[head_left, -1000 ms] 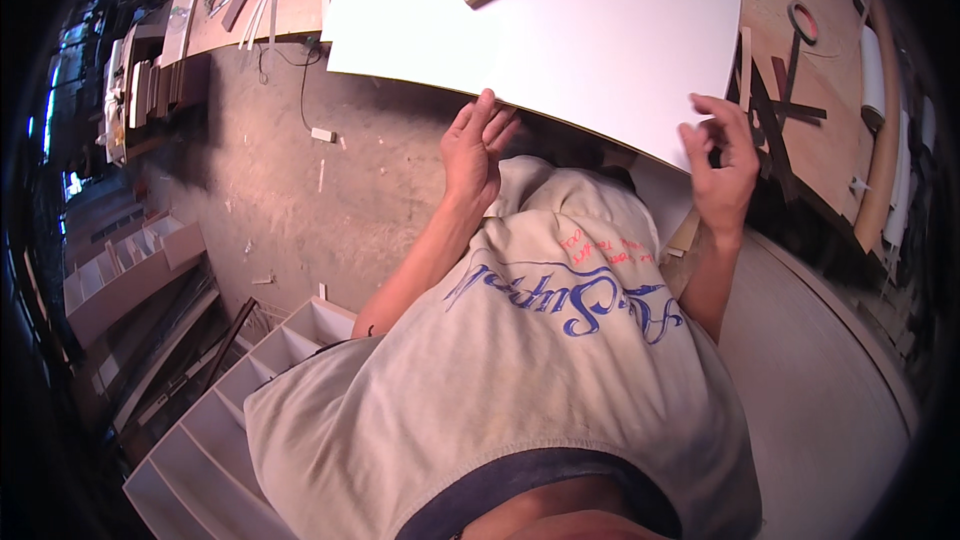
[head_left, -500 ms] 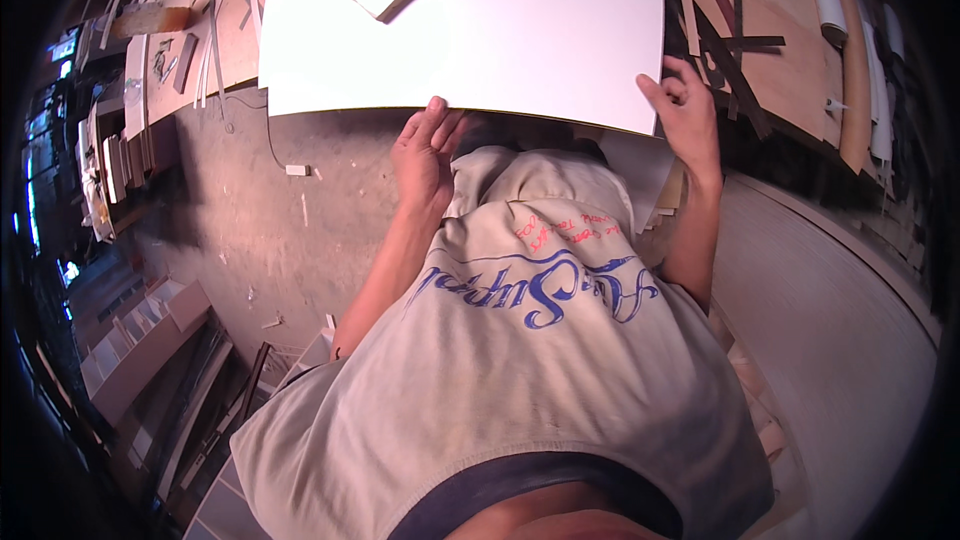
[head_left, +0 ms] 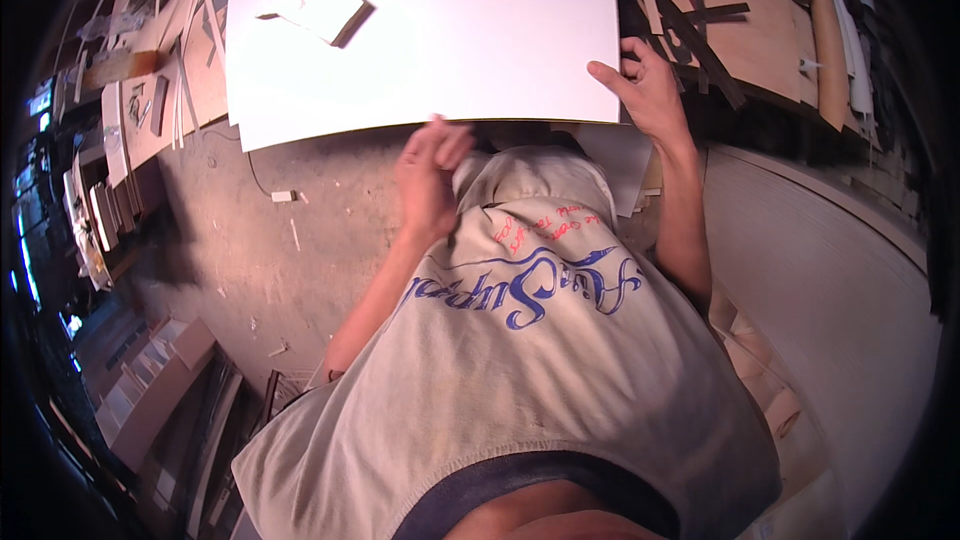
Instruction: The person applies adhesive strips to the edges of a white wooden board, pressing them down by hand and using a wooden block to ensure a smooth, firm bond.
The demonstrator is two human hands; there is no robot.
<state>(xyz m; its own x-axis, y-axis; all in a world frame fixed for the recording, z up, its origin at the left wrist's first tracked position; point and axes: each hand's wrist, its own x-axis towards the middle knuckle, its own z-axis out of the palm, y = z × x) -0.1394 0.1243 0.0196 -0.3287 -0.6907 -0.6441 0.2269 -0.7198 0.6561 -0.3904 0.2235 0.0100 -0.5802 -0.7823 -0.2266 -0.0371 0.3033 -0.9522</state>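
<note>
A white flat panel (head_left: 480, 50) is lying just ahead of both hands. The right hand (head_left: 648, 90) is lapping its thumb over the panel's right edge near the corner, probably for steadying it; whether its fingers are gripping underneath, I cannot tell. The blurred left hand (head_left: 430, 175) is hovering at the near edge, its grip unclear. Beyond it, a small white slab (head_left: 318, 5) is resting on the panel; dark strips (head_left: 722, 12) are lying past the right hand.
</note>
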